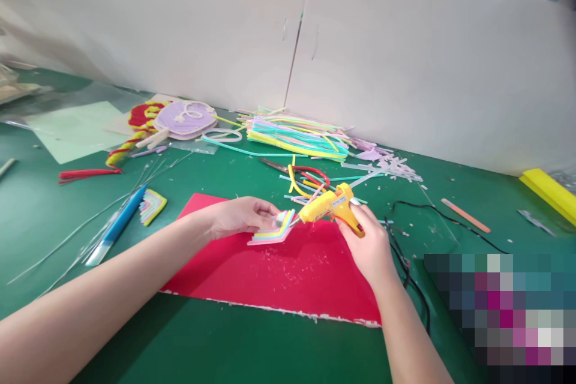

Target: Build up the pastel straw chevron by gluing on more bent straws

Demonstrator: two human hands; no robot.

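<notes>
Pinched in my left hand [245,216] is a piece of bent pastel pipe cleaners [272,236], nested in V-shaped rows of pink, blue, yellow and white. My right hand [371,240] grips a yellow hot glue gun [330,204] by its handle, with the nozzle pointing left. The nozzle tip meets or nearly meets the right edge of the striped piece; I cannot tell which. Both hands are above a red board [288,276] with whitish scraps on it. A similar striped piece [153,207] lies to the left, beside a blue pen-like tube [121,219].
A bundle of pipe cleaners [297,138] lies at the back, with red-handled scissors [315,175] in front and lilac scraps [387,162] to the right. A lilac round craft piece [184,120] is at back left. A black cord [407,264] runs along the right.
</notes>
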